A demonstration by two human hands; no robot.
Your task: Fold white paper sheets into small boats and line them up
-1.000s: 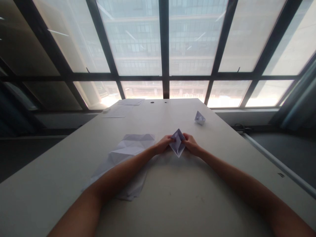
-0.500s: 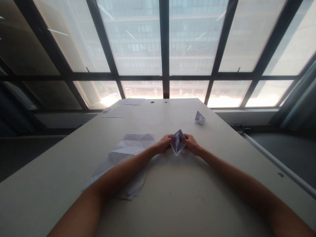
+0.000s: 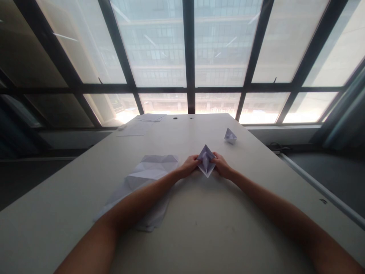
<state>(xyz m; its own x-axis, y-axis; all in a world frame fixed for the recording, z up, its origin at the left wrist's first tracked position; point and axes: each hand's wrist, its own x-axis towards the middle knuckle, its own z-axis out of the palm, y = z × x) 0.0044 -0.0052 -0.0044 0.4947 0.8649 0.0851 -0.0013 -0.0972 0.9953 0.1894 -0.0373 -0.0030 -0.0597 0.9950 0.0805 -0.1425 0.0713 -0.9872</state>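
As I see it remotely, left hand [image 3: 190,166] and right hand [image 3: 222,165] pinch the folded paper [image 3: 206,163] at opposite sides, below-right of frame centre; pale, diamond-shaped, inner folds showing.

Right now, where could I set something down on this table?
Bare table shows between the forearms, and beyond the held folded paper, between the far sheets and the loose folded paper. It's crowded left, where creased sheets lie beneath the left forearm.

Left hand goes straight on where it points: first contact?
The folded paper pinched between left hand and right hand. Just past it, probably the right hand's fingers, though depth is hard to judge.
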